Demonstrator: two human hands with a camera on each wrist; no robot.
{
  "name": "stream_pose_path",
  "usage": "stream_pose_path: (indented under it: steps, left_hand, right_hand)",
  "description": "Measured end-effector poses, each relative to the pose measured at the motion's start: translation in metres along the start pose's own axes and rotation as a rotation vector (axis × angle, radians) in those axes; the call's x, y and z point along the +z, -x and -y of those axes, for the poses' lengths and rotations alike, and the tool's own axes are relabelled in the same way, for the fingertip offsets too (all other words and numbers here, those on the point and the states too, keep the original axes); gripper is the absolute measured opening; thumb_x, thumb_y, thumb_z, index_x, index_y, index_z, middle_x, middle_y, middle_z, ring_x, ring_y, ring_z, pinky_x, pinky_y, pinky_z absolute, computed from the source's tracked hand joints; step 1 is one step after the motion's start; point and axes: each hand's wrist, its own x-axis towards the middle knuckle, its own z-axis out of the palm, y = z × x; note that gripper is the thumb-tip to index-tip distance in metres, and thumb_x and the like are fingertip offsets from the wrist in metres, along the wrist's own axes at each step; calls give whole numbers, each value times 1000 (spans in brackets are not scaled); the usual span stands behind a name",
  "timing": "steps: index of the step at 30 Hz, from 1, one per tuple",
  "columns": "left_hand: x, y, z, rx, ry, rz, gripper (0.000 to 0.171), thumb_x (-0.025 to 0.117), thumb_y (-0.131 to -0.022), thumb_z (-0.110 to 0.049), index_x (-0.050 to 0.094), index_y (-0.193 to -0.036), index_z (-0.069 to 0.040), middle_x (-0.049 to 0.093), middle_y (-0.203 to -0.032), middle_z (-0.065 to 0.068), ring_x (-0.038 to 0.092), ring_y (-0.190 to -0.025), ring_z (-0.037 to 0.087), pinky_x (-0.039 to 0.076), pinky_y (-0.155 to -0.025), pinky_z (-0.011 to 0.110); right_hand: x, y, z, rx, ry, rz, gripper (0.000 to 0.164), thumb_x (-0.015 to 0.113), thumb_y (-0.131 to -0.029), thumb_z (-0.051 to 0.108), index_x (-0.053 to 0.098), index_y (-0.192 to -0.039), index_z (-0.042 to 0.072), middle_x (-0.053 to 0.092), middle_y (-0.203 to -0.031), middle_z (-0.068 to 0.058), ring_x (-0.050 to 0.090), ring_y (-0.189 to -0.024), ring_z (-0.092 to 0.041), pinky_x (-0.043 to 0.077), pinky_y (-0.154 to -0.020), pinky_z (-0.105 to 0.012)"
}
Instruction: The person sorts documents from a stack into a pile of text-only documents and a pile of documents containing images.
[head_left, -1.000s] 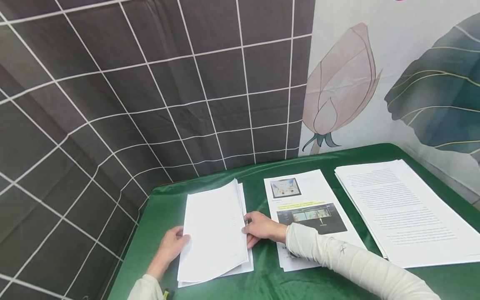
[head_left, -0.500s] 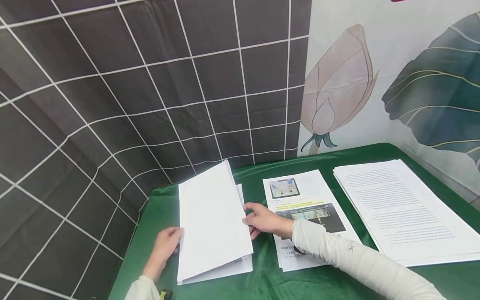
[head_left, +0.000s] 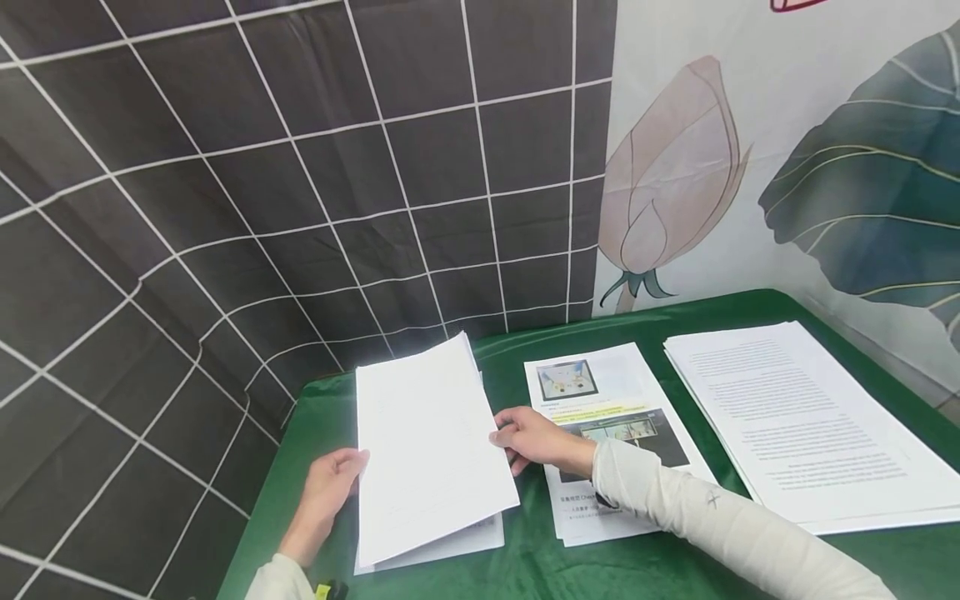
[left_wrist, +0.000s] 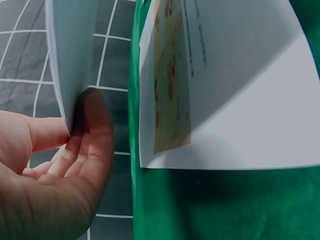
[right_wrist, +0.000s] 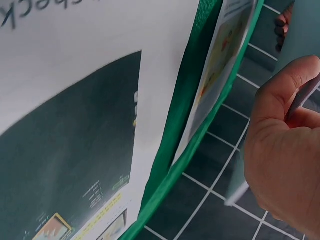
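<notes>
Both hands hold a white sheaf of paper [head_left: 427,450] by its side edges, lifted above another sheet [head_left: 465,546] lying on the green cloth. My left hand [head_left: 327,492] pinches the left edge between thumb and fingers; in the left wrist view the sheaf [left_wrist: 70,55] stands steeply in that grip. Across from it, my right hand [head_left: 536,437] pinches the right edge, with its wrist over a middle stack of printed pages [head_left: 585,379]. From the left wrist, a coloured picture shows on the lower sheet [left_wrist: 240,115].
A thicker stack of text pages [head_left: 795,417] lies to the right. The green-covered table [head_left: 532,567] meets a dark gridded curtain [head_left: 435,150] behind. A small yellow and black object [head_left: 330,590] sits at the front edge, partly cut off.
The sheaf has risen off the lower sheet, showing more of that sheet's bottom edge. My right hand has shifted slightly right; both hands keep their hold on the edges.
</notes>
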Motion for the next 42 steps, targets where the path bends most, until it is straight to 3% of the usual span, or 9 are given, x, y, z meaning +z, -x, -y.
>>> stream_pose_path:
  steps: [7,18,25,34,42]
  left_hand:
    - [7,-2,-9,24,7,21,32,60,-93,-26,64,-101,5,61,-74,3,56,-72,16,50,-71,29]
    - [19,-4,-19,35,-20,1,37,64,-90,-32,65,-101,3,69,-90,10,59,-77,15,48,-67,28]
    - [32,-9,-29,68,-9,5,32,63,-91,-31,67,-99,0,69,-85,7,58,-77,17,45,-67,28]
    - [49,-18,-41,134,37,27,26,63,-91,-24,67,-95,1,71,-83,8,60,-74,16,48,-68,30]
    - [62,-23,-58,105,19,65,27,61,-92,-31,68,-98,-5,71,-86,6,61,-78,18,46,-70,30]
  right_hand:
    - [-9,4,-2,2,19,-29,20,53,-94,10,57,-106,-5,69,-77,-9,65,-64,-16,54,-52,-29]
    - [-24,13,-3,37,55,-60,17,54,-94,13,59,-103,0,66,-78,-7,62,-65,-16,52,-52,-28]
    - [-38,21,-1,38,111,-125,23,58,-93,15,58,-109,-1,67,-78,-6,63,-63,-16,54,-55,-31]
    - [-58,29,0,31,107,-133,24,54,-94,13,59,-112,-1,69,-86,-7,63,-70,-18,52,-53,-31]
    - [-73,38,8,95,99,-194,26,51,-97,14,54,-119,-1,68,-92,-8,66,-75,-20,54,-59,-35]
